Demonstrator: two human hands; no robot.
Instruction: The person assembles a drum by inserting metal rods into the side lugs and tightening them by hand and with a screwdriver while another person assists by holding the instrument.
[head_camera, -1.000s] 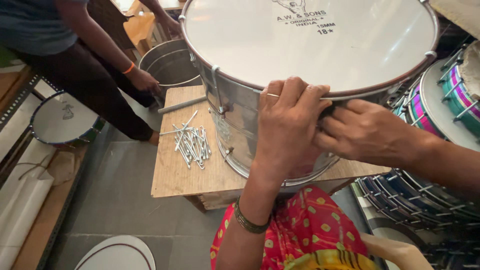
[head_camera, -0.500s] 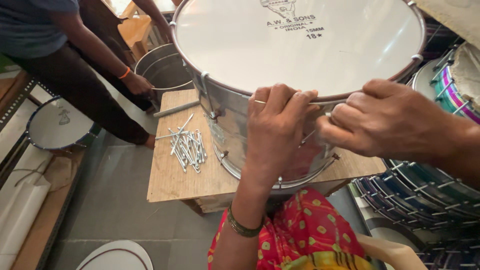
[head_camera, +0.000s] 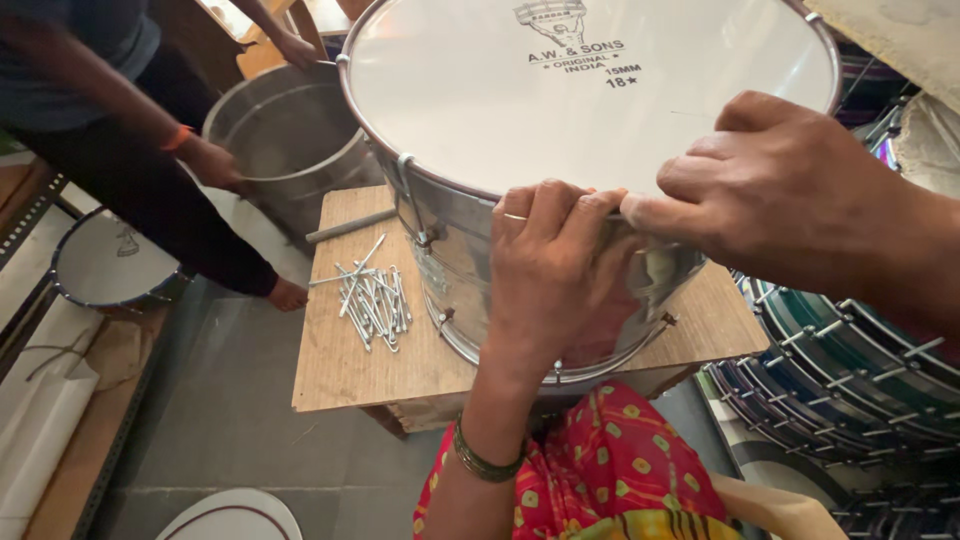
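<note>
The drum (head_camera: 560, 130), white head up and steel shell below, stands on the small wooden desk (head_camera: 350, 370), its far rim cut off by the frame. The left hand (head_camera: 550, 270) curls over the near rim, fingers pressed together and gripping the hoop; what they pinch is hidden. The right hand (head_camera: 770, 190) meets it there, fingers bunched, tips out of sight. Loose metal rods (head_camera: 372, 300) lie beside the drum. Another person's hand (head_camera: 210, 162) holds an open steel shell (head_camera: 285, 140); nothing shows inside it.
</note>
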